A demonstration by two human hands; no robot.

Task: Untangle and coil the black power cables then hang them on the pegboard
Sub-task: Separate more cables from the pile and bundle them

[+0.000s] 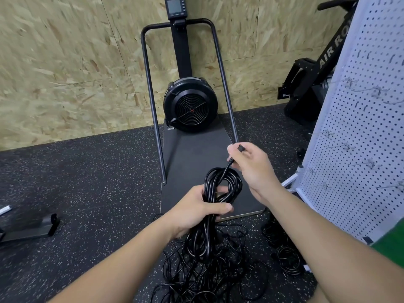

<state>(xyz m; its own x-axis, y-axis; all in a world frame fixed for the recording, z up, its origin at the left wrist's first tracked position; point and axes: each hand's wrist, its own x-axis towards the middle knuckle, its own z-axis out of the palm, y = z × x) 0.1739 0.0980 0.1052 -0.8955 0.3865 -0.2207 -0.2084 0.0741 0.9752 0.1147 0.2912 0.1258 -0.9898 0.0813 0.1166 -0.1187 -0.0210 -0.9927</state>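
My left hand (197,209) grips a coiled bundle of black power cable (223,184), fingers wrapped round its loops at mid-frame. My right hand (251,169) pinches the plug end (240,148) of that cable, held above and to the right of the coil. A tangled heap of black cables (207,270) lies on the floor below my hands. A smaller cable pile (286,252) sits to its right. The white pegboard (358,132) with metal hooks stands at the right edge.
A black fan-wheel exercise machine (190,106) on a flat platform (196,154) stands straight ahead against the chipboard wall. A rowing machine (317,73) leans at the back right. A dark metal foot (28,226) lies on the speckled rubber floor at left.
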